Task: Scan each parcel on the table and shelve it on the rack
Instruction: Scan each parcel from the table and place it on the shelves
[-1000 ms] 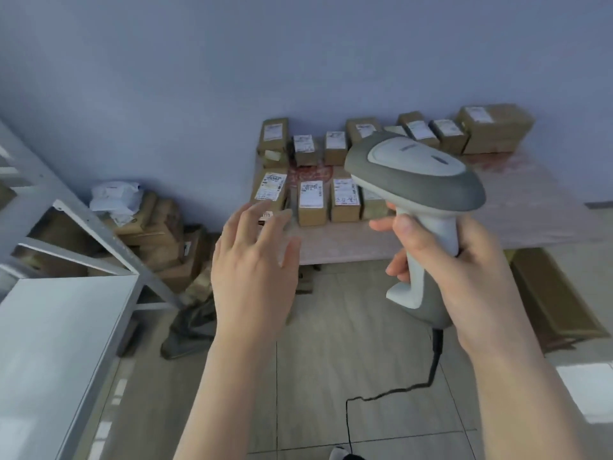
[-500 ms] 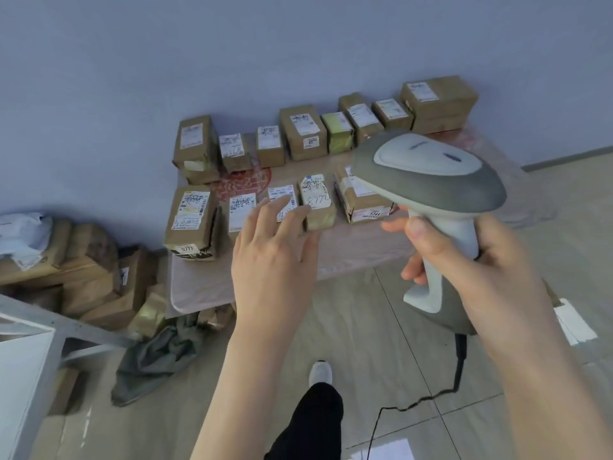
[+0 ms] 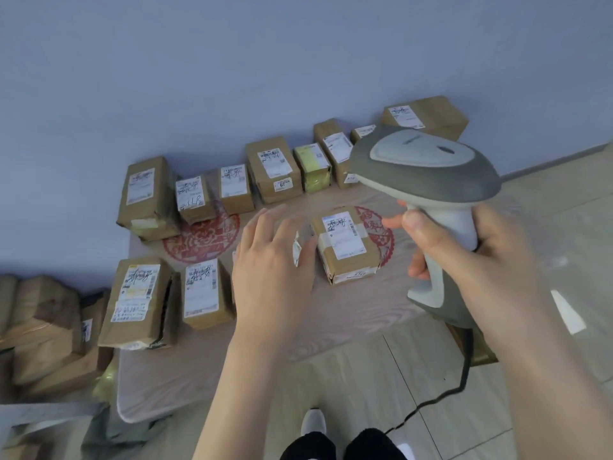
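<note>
Right hand (image 3: pixel 464 257) fingers curled round handle of grey-and-white plastic barcode scanner (image 3: pixel 421 167). Left hand (image 3: pixel 272 273) fingers spread, beside brown cardboard parcel (image 3: pixel 346 257), label scribble unreadable. Back-row brown box (image 3: pixel 273 171) sticker (image 3: pixel 284 184): "69".

A blue-grey wall (image 3: pixel 298 61) fills the view from 9 to 3 o'clock. A dark skirting board (image 3: pixel 564 157) runs along its foot at 2 o'clock. Pale floor tiles (image 3: pixel 365 376) spread from 3 to 6 o'clock, with a bright patch of light (image 3: pixel 569 313) at 4. A heap of brown cartons (image 3: pixel 39 327) lies on the floor at 8 o'clock. A crumpled grey-green cloth (image 3: pixel 109 429) lies just below the heap at 7.
</note>
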